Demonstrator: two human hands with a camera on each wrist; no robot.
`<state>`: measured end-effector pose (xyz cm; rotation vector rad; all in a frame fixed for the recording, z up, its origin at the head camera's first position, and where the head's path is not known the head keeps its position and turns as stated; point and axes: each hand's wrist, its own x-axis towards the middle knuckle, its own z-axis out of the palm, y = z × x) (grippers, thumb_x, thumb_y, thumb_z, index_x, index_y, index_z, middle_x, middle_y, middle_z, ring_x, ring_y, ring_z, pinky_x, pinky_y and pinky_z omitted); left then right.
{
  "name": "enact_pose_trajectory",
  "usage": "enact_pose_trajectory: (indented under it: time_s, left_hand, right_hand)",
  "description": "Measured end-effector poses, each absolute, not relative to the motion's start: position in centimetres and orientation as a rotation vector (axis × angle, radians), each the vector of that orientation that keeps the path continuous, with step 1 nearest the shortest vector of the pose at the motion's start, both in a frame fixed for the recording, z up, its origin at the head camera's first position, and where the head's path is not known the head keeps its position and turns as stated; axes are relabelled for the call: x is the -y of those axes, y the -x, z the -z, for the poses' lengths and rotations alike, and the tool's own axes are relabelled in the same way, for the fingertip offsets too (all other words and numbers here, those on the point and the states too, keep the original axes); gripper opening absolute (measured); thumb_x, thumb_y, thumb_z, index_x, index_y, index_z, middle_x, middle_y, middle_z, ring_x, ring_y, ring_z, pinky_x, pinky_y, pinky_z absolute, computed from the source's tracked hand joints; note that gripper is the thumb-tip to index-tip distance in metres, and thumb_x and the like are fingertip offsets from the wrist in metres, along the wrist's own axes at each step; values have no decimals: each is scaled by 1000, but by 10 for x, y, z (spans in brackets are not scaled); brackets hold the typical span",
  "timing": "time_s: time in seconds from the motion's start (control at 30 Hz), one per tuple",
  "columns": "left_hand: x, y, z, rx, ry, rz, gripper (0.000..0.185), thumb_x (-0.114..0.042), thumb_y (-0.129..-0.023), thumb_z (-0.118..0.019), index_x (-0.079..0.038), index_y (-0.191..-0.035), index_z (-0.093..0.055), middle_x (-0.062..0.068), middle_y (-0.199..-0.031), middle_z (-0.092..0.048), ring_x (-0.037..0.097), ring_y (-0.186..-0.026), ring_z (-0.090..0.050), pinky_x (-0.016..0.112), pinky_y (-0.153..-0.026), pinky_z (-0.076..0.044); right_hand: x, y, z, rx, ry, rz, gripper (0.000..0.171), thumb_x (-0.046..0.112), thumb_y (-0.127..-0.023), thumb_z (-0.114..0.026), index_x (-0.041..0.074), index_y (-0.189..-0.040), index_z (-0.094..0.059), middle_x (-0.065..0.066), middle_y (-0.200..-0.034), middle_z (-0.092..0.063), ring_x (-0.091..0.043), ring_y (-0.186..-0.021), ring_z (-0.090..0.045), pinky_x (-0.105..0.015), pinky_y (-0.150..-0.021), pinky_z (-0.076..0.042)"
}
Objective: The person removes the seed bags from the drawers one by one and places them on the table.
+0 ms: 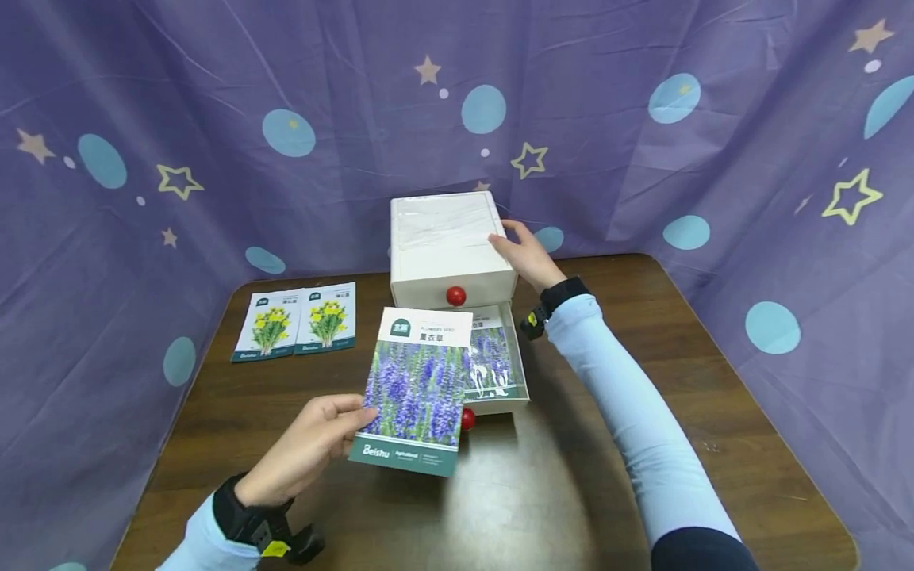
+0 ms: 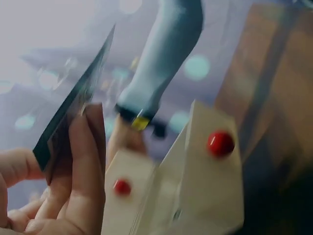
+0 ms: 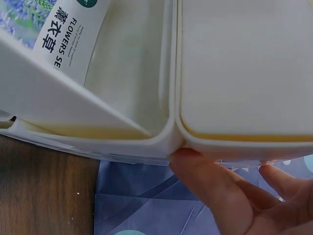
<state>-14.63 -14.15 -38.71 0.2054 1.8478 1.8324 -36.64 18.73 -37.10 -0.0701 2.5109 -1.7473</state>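
Note:
My left hand (image 1: 312,446) pinches a flower seed packet (image 1: 414,388) by its lower left edge, thumb on the front. The packet has purple flowers and a green bottom band, and hangs tilted in front of a white drawer box (image 1: 446,230). Seen edge-on, the same packet (image 2: 73,105) stands between thumb and fingers in the left wrist view. The lower drawer (image 1: 520,361) is pulled out; another purple-flower packet (image 1: 493,357) lies in it, partly hidden. My right hand (image 1: 530,258) rests against the box's right side, thumb and fingers extended on it (image 3: 230,191).
Two yellow-flower seed packets (image 1: 268,325) lie side by side on the wooden table (image 1: 685,396) at left. A red knob (image 1: 455,296) sits on the closed upper drawer, another (image 1: 467,419) on the lower. A purple patterned curtain (image 1: 571,143) hangs behind.

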Motion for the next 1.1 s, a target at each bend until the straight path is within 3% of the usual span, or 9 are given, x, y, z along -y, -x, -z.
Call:
enact_pose_trajectory:
  time_s: [0.07,0.13,0.3,0.43,0.57,0.7,0.9,1.1]
  left_hand:
    - [155,142,388,-1949,-139,-1850,32,-29,-92,-57,-1,-80,-52,0,-68,-43,11,-58,-40,23,-54,-37]
    - [170,141,390,-2008,-55,-1887,33,-30,-91,-59,0,-79,-51,1,-70,-38,12,-59,-38,25,-55,-38]
    - [217,142,401,-2180,168,-1863,45,-37,-89,-60,3,-109,-60,4,-93,-58,14,-78,-60,34,-69,-53]
    - [260,150,417,-2416,358,-1658,56,-46,-84,-62,1,-114,-57,-2,-83,-60,11,-65,-57,31,-61,-52]
    - [300,159,439,-2559,488,-1450,65,-49,-82,-64,4,-118,-54,-3,-80,-56,10,-63,-52,29,-59,-52]
    - [329,166,459,-2572,529,-1372,63,-47,-83,-64,7,-115,-56,3,-84,-55,13,-69,-55,31,-64,-54]
    - [354,177,481,-2526,523,-1243,56,-46,-85,-63,5,-107,-61,3,-74,-56,20,-61,-56,36,-56,-50]
    - [374,190,497,-2559,487,-1112,51,-41,-84,-66,9,-95,-66,11,-85,-61,22,-74,-56,39,-62,-52]
  right_hand:
    - [-188,366,371,-2522,77,1739,63,43,-92,-51,18,-145,-26,-13,-145,-29,-28,-129,-33,-46,-102,-32]
    - [-189,365,370,-2524,75,1738,63,43,-93,-51,18,-145,-26,-13,-145,-29,-29,-129,-32,-47,-102,-32]
    - [-190,365,370,-2517,68,1739,64,43,-93,-51,17,-146,-25,-13,-146,-27,-29,-130,-31,-48,-102,-31]
    - [-191,364,371,-2523,70,1715,67,45,-92,-50,17,-146,-22,-13,-148,-24,-29,-132,-28,-48,-104,-28]
    - [-191,365,372,-2512,65,1708,68,47,-92,-50,19,-147,-21,-13,-149,-23,-30,-132,-28,-50,-103,-29]
    - [-189,365,372,-2500,60,1726,67,46,-92,-51,20,-146,-23,-12,-148,-25,-29,-131,-30,-49,-102,-31]
    - [-188,366,372,-2504,71,1724,66,45,-92,-50,19,-146,-23,-12,-148,-25,-28,-131,-29,-48,-104,-30]
    - [-186,368,372,-2503,71,1731,66,45,-92,-51,19,-146,-24,-11,-147,-26,-28,-130,-31,-47,-102,-32]
